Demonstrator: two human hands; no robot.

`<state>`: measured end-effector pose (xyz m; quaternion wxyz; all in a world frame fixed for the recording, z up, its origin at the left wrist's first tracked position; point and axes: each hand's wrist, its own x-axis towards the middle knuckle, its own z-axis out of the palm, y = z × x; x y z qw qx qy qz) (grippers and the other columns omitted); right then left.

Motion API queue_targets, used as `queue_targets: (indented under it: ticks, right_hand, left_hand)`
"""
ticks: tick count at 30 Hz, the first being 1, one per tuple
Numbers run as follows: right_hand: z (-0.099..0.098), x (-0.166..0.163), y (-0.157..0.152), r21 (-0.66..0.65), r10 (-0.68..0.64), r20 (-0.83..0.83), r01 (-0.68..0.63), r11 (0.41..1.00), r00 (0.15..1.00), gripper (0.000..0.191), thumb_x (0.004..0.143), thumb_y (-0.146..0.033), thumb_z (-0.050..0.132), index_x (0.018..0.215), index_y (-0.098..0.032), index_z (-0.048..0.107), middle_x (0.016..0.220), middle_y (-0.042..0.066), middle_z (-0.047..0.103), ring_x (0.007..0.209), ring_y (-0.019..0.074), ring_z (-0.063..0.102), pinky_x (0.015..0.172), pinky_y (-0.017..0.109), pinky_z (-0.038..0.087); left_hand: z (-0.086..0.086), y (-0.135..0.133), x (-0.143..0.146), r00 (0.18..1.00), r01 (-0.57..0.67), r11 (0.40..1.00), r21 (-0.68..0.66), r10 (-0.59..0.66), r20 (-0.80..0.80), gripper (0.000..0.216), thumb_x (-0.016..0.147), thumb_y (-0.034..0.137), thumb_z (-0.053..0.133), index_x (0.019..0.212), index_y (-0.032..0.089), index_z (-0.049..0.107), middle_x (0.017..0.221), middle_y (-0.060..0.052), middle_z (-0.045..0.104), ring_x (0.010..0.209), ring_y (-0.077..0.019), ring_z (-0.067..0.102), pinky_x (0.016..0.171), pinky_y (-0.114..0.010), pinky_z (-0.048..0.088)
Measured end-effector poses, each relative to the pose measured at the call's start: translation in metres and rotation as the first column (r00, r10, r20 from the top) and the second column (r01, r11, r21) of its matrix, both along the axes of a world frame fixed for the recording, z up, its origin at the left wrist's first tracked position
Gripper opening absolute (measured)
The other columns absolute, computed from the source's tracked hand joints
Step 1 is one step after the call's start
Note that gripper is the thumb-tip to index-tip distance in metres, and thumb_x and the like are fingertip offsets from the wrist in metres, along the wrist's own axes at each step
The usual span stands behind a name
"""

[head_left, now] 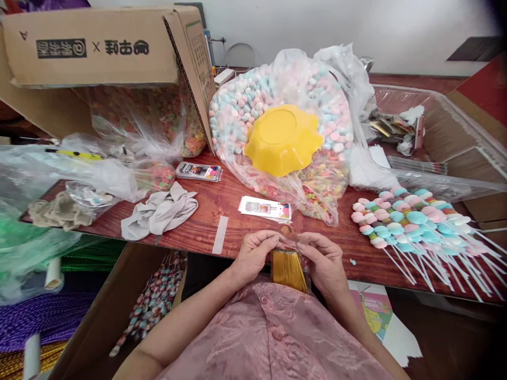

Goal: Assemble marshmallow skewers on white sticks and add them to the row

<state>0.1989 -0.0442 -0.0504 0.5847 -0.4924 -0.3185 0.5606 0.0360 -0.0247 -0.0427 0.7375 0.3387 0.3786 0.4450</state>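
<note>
Indoors, cluttered wooden table (232, 191), white wall (396, 31)

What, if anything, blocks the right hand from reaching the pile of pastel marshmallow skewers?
Probably nothing, so yes: the skewers lie open on the wooden table right of the right hand, though it and the left hand pinch a clear packet of gold ties.

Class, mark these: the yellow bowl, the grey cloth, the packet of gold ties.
yellow bowl (283, 138): head view, its flat middle.
grey cloth (158, 214): head view, centre folds.
packet of gold ties (288, 269): head view, the gold bundle.
</note>
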Motion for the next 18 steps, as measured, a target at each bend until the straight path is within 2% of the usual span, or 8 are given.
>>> queue_targets:
  ticks: [3,7,12,18]
  right_hand:
    - [0.001,0.0,-0.001,-0.041,-0.011,-0.023,0.01,0.999,1.0,0.013,0.063,-0.024,0.08,0.075,-0.023,0.076,0.07,0.0,0.072,0.063,0.0117,0.063,0.062,0.023,0.052]
    - [0.001,0.002,-0.001,-0.045,-0.026,-0.059,0.023,0.999,0.998,0.01,0.059,-0.019,0.076,0.067,-0.023,0.073,0.063,-0.002,0.068,0.057,0.0104,0.058,0.057,0.022,0.047]
    - [-0.003,0.005,0.0,-0.056,-0.003,-0.121,-0.004,0.998,0.993,0.008,0.057,-0.015,0.07,0.058,-0.022,0.066,0.063,-0.002,0.064,0.059,0.011,0.056,0.057,0.023,0.045]
    - [-0.006,0.002,0.001,-0.15,0.074,-0.257,-0.115,0.982,0.964,0.007,0.053,-0.016,0.068,0.056,-0.021,0.064,0.061,-0.002,0.062,0.057,0.013,0.054,0.058,0.025,0.044]
  left_hand:
    - [-0.002,-0.002,0.001,0.999,-0.036,0.999,-0.015,0.036,-0.002,0.023,0.078,0.036,0.073,0.088,0.015,0.074,0.078,-0.005,0.075,0.073,-0.0148,0.068,0.074,-0.026,0.053]
    - [-0.005,-0.005,0.003,0.998,-0.069,0.997,-0.015,0.069,0.01,0.018,0.076,0.028,0.072,0.09,0.018,0.076,0.082,-0.003,0.076,0.074,-0.0141,0.069,0.073,-0.025,0.053]
    - [-0.005,-0.008,0.003,0.995,-0.095,0.995,-0.016,0.096,0.035,0.01,0.071,0.022,0.069,0.076,0.018,0.076,0.072,-0.002,0.074,0.069,-0.0135,0.066,0.07,-0.025,0.052]
    - [-0.002,-0.011,0.003,0.989,-0.076,0.995,-0.067,0.084,0.123,0.011,0.061,0.015,0.063,0.063,0.016,0.074,0.067,-0.002,0.072,0.066,-0.0125,0.063,0.067,-0.023,0.049]
